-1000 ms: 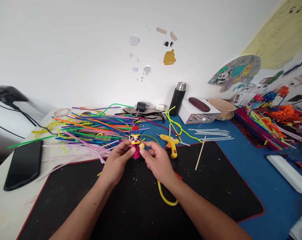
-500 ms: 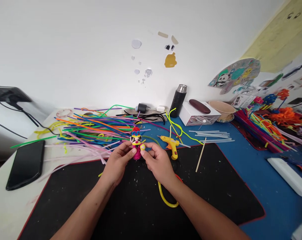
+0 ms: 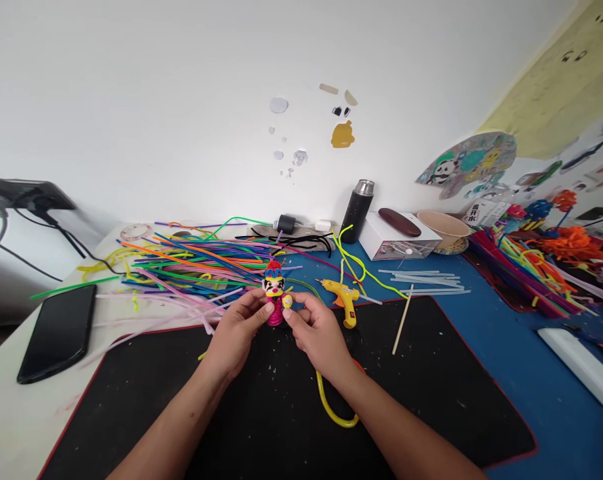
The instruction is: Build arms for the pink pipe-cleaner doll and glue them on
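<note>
A small pipe-cleaner figurine (image 3: 275, 315) stands upright between my hands above the black mat (image 3: 261, 413). It has a painted-looking white and black face, a red and blue headpiece and a magenta body. My left hand (image 3: 238, 327) pinches its left side between thumb and fingers. On the other side, my right hand (image 3: 317, 328) is closed at the figurine's right side, its thumb and forefinger at a small round yellow piece (image 3: 287, 301). Whether that piece is fixed to the body I cannot tell. Just right of my hands lies a yellow hot glue gun (image 3: 344, 300).
Loose coloured pipe cleaners (image 3: 181, 260) spread behind my left hand. A phone (image 3: 57, 333) lies at the left. Clear glue sticks (image 3: 426, 280), a wooden stick (image 3: 402, 320), a black thermos (image 3: 357, 212) and a white box (image 3: 396, 243) are on the right. A yellow tube (image 3: 331, 408) curves beneath my right forearm.
The whole scene sits slightly lower in the picture, as the head view has tilted up a little. Both hands keep their hold on the figurine, with almost no other movement.
</note>
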Demonstrator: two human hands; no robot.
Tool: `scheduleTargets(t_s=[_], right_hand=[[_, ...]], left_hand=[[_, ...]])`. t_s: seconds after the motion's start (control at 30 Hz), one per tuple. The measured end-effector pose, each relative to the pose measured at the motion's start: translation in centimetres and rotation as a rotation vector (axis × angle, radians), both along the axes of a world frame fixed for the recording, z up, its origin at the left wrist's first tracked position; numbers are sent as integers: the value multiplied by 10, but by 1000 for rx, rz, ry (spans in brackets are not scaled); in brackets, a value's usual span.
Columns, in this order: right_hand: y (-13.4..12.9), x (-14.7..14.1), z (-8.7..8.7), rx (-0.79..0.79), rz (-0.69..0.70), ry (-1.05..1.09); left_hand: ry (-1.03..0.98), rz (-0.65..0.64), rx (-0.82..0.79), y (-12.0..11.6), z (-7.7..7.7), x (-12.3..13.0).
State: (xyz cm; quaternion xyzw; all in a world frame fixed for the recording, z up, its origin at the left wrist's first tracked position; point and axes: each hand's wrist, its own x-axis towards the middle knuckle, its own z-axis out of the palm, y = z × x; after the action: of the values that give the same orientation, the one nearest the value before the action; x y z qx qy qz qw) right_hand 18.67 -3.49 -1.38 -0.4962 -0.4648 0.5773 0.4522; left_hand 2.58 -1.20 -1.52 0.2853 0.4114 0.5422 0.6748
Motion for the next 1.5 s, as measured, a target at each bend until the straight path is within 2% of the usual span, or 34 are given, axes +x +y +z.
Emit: scheduleTargets(t_s=[0.43,0.83,1.5], right_hand=[[1,-2,-3,19,-13,116],[-4,-4,0,1,-19,107],[-4,-2,-1,23,-25,82]], left_hand=[[-46,8,-2,1,-1,-2],[-58,-6,1,0,7,-1],[-75,-27,20,-1,4,-2]])
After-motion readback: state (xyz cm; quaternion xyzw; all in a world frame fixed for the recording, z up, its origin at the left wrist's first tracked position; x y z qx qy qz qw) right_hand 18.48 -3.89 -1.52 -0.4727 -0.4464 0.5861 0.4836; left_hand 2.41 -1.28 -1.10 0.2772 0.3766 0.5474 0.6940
